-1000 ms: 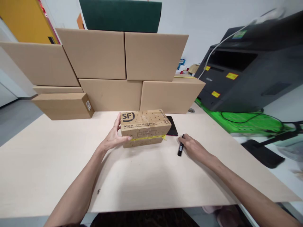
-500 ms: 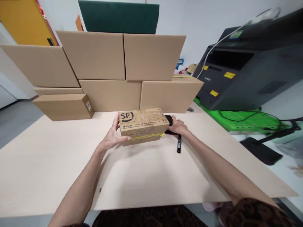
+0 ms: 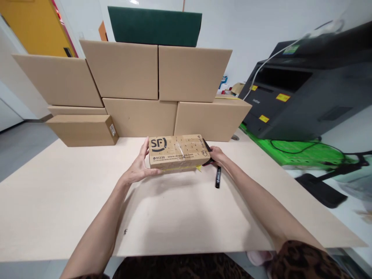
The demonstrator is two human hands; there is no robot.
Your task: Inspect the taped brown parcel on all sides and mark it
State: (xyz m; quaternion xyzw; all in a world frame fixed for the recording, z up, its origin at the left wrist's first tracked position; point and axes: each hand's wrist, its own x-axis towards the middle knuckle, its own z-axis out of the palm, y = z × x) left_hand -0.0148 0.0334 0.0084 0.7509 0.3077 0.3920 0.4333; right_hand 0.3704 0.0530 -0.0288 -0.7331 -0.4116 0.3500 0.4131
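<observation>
A brown SF cardboard box [image 3: 178,150] with black print and clear tape lies in front of me, its top tilted toward me. Yellow tape runs along its lower front side. My left hand [image 3: 139,164] grips the box's left end, thumb at the front and fingers behind. At the right end, my right hand [image 3: 217,155] is closed on a black object [image 3: 208,146], partly hidden by the box and my fingers. Its kind I cannot make out. Below that hand, a black marker pen [image 3: 217,177] with pale lettering lies on the table.
Large cardboard boxes [image 3: 130,71] are stacked along the table's [image 3: 72,201] back, with a dark green box [image 3: 157,27] on top. A smaller carton [image 3: 83,131] sits at the back left. A dark Brother printer [image 3: 290,89] stands at the right above a green surface [image 3: 302,151].
The SF box has tilted, so more of its top and less of its front side shows. My right hand has pulled in closer to the box's right end. The view has shifted slightly.
</observation>
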